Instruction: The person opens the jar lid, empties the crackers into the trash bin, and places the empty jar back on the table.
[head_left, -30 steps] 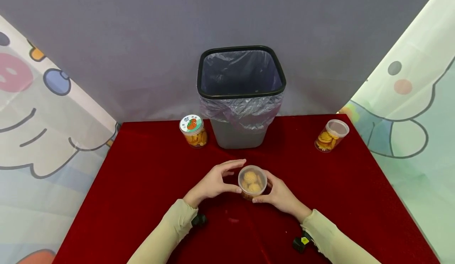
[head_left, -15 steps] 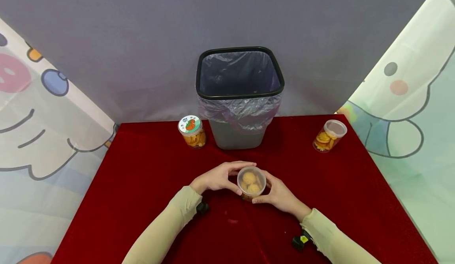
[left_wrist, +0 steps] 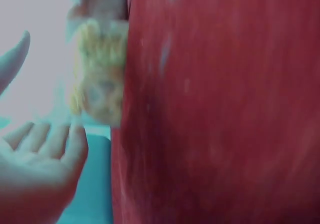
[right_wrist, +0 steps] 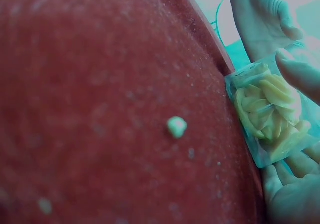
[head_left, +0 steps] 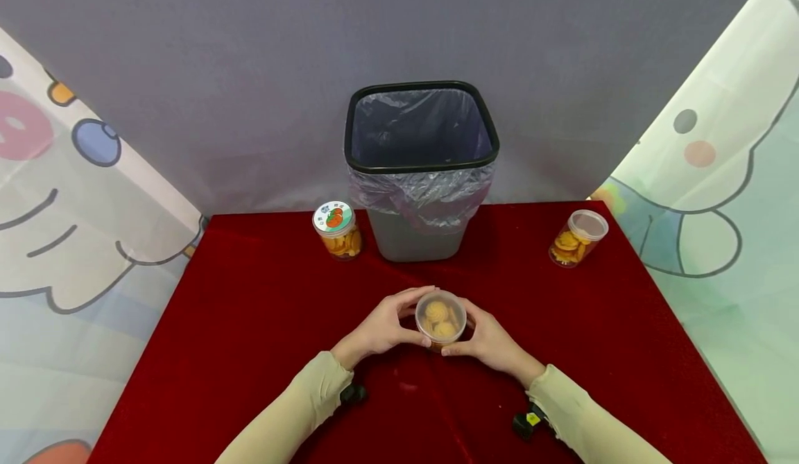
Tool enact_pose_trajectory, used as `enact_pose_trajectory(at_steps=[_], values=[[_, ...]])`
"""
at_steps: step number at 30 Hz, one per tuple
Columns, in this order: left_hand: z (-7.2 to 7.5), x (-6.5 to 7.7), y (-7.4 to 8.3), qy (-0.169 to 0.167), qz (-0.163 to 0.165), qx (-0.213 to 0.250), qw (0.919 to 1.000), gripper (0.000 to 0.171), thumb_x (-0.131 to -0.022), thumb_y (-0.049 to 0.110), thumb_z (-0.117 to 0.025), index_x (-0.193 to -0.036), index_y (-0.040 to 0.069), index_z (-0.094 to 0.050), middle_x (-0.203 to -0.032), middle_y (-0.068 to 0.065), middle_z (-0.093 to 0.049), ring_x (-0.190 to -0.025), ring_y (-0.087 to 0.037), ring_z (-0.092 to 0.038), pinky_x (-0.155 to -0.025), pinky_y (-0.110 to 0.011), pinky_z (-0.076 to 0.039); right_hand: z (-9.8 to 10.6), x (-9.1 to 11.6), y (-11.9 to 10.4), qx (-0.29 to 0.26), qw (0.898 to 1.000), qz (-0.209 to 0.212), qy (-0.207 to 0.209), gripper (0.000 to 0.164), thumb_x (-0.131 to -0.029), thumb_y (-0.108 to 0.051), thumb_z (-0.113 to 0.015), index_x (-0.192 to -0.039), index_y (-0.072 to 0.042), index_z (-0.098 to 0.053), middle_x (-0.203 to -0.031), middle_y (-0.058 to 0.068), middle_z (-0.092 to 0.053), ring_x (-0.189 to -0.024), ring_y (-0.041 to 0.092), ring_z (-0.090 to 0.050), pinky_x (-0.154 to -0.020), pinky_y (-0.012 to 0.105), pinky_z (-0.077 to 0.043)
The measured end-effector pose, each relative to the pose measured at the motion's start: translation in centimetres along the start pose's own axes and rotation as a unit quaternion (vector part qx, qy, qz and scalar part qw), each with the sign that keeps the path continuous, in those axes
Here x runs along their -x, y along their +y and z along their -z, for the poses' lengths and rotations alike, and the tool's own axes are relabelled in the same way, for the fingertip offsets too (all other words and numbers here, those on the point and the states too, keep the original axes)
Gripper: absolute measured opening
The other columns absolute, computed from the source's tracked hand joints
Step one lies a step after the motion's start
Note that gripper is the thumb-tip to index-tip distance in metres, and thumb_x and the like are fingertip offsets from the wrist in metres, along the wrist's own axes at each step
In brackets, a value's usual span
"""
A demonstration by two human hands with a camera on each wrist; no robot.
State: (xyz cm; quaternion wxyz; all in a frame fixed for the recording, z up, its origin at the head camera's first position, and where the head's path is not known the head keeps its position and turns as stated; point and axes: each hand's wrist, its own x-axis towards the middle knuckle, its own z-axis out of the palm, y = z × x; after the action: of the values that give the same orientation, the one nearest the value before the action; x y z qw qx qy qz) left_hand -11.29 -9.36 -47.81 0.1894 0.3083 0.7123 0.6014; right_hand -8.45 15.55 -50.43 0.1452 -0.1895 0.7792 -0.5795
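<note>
A clear plastic jar of cookies (head_left: 440, 317) with a translucent lid stands upright on the red cloth between both hands. My right hand (head_left: 494, 345) grips its right side, thumb in front and fingers behind. My left hand (head_left: 379, 327) is spread around the left side, its fingertips and thumb close to the jar wall. In the left wrist view a gap shows between the left thumb (left_wrist: 15, 58) and the blurred jar (left_wrist: 102, 78). Through the jar wall (right_wrist: 267, 106) in the right wrist view, piped yellow cookies are visible, with the right thumb (right_wrist: 297, 76) against it.
Behind the hands stands a grey trash bin (head_left: 418, 235) with a black rim and a plastic liner. A second cookie jar with a printed lid (head_left: 337, 232) is left of it. Another jar (head_left: 577, 238) stands far right. A pale crumb (right_wrist: 177, 127) lies on the cloth.
My left hand reaches in around the jar from the left, then its fingers draw back slightly. The right hand and the jar stay in place.
</note>
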Motion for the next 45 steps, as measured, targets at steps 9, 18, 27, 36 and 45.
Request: enact_pose_trajectory(at_steps=[9,18,27,36,45], values=[[-1.7,1.5,0.3,0.071,0.022,0.006,0.9972,0.087,-0.079,-0.001,-0.082,-0.153,0.003,-0.035,-0.155,-0.011,-0.038,-0.139,-0.030,-0.040,-0.104,-0.049,-0.043,-0.2,-0.1,0.3,0.006,1.000,0.002,-0.002,0.092,-0.074,-0.027,-0.090,-0.151,-0.017,-0.040,-0.148,0.003,-0.047,-0.135,0.024,-0.046,-0.108,0.033,-0.038],[-1.3,2.1,0.5,0.062,0.023,-0.007,0.9978,0.083,-0.085,0.010,-0.080,-0.154,0.007,-0.036,-0.156,-0.007,-0.038,-0.140,-0.025,-0.039,-0.104,-0.051,-0.042,-0.1,0.0,0.3,0.014,1.000,0.012,0.002,0.091,-0.075,-0.027,-0.090,-0.150,-0.015,-0.041,-0.147,0.006,-0.048,-0.134,0.028,-0.047,-0.106,0.037,-0.041],[1.6,0.2,0.5,0.005,0.001,0.000,1.0000,0.081,-0.086,0.002,-0.078,-0.154,0.013,-0.037,-0.157,-0.011,-0.037,-0.141,-0.023,-0.039,-0.108,-0.053,-0.037,0.0,0.0,0.0,0.005,1.000,-0.006,0.006,0.095,-0.073,-0.017,-0.091,-0.151,-0.011,-0.038,-0.148,0.008,-0.046,-0.134,0.027,-0.047,-0.103,0.024,-0.040],[3.2,-2.3,0.2,-0.129,-0.015,0.007,0.9915,0.083,-0.085,0.001,-0.077,-0.155,0.012,-0.035,-0.158,0.000,-0.035,-0.143,-0.018,-0.034,-0.112,-0.041,-0.035,0.0,0.0,0.1,-0.003,1.000,-0.008,-0.003,0.094,-0.074,-0.020,-0.091,-0.152,-0.013,-0.038,-0.149,0.006,-0.045,-0.134,0.025,-0.046,-0.102,0.022,-0.040],[2.9,-2.9,0.0,-0.162,-0.018,0.020,0.9864,0.082,-0.082,0.000,-0.080,-0.153,0.010,-0.039,-0.153,-0.005,-0.043,-0.140,-0.019,-0.040,-0.113,-0.039,-0.033,0.0,-0.1,-0.1,0.007,1.000,-0.011,-0.001,0.092,-0.074,-0.017,-0.090,-0.150,-0.011,-0.040,-0.147,0.008,-0.047,-0.133,0.027,-0.047,-0.101,0.023,-0.041]])
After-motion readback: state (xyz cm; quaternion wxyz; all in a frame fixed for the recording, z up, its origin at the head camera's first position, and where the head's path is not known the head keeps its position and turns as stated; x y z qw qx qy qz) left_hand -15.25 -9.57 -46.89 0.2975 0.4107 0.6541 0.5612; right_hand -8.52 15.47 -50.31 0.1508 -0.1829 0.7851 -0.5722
